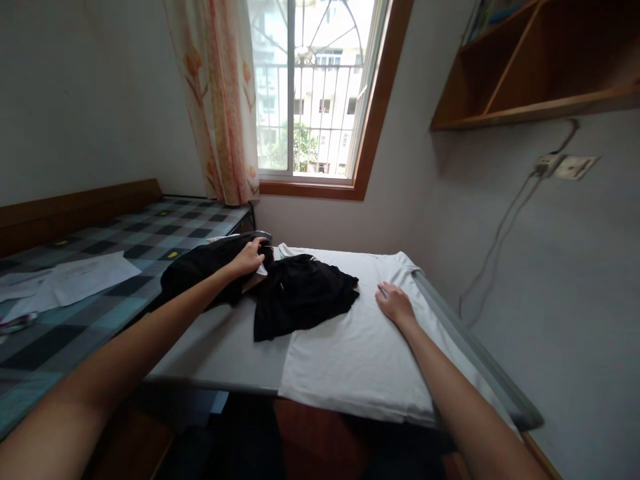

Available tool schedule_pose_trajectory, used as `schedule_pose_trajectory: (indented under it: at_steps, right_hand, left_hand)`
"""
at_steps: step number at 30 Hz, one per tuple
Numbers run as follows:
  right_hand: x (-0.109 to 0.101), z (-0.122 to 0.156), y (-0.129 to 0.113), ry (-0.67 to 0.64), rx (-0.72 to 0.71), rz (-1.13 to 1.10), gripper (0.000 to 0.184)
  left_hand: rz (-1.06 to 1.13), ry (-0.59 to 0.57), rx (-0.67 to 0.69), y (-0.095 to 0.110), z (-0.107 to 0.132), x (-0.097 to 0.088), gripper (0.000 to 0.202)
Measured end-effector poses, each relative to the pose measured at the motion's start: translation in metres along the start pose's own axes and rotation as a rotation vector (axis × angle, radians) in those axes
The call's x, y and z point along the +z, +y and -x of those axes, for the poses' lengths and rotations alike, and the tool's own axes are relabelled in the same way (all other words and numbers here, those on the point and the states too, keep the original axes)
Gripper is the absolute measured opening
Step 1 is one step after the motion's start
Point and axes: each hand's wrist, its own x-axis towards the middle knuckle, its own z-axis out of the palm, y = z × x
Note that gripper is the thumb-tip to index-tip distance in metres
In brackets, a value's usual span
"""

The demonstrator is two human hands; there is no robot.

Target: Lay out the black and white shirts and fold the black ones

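My left hand (247,259) is closed at the right end of a heaped black garment (200,270), its fingers bent over the cloth. Beside it, a second black garment (305,293) lies crumpled, partly over a white T-shirt (345,360). That shirt is spread across the grey board (220,360), its near edge hanging slightly over the front. On the shirt's right half rests my right hand (395,303), fingers curled down at the fabric. A small greyish bit shows at its fingertips, too small to make out.
A bed with a checked cover (100,233) stands at the left, with paper sheets (85,277) on it. Behind are a curtain (225,100) and a window (320,100). A wooden shelf (530,107) and a cabled socket (575,167) are on the right wall.
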Motion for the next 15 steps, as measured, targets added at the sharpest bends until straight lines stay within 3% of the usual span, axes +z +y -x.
schedule_pose_trajectory:
  at_steps: [3,6,11,13,15]
  right_hand:
    - [0.003,-0.001,0.002,0.02,-0.008,-0.005,0.039]
    - [0.004,-0.001,0.002,0.03,-0.013,0.01,0.038]
    - [-0.001,0.003,-0.004,0.078,-0.015,0.055,0.033]
    - [-0.005,0.005,-0.007,0.122,-0.031,0.075,0.031]
    - [-0.008,0.008,-0.01,0.16,-0.063,0.101,0.03]
  left_hand:
    - [-0.018,-0.148,0.11,0.0,0.016,0.017,0.032]
    - [-0.053,-0.285,0.236,0.012,0.027,0.031,0.036]
    - [-0.257,-0.472,0.188,0.032,0.043,0.055,0.054]
    - [-0.353,-0.441,0.165,0.038,0.053,0.062,0.06]
    - [-0.438,-0.312,0.134,0.044,0.063,0.067,0.055]
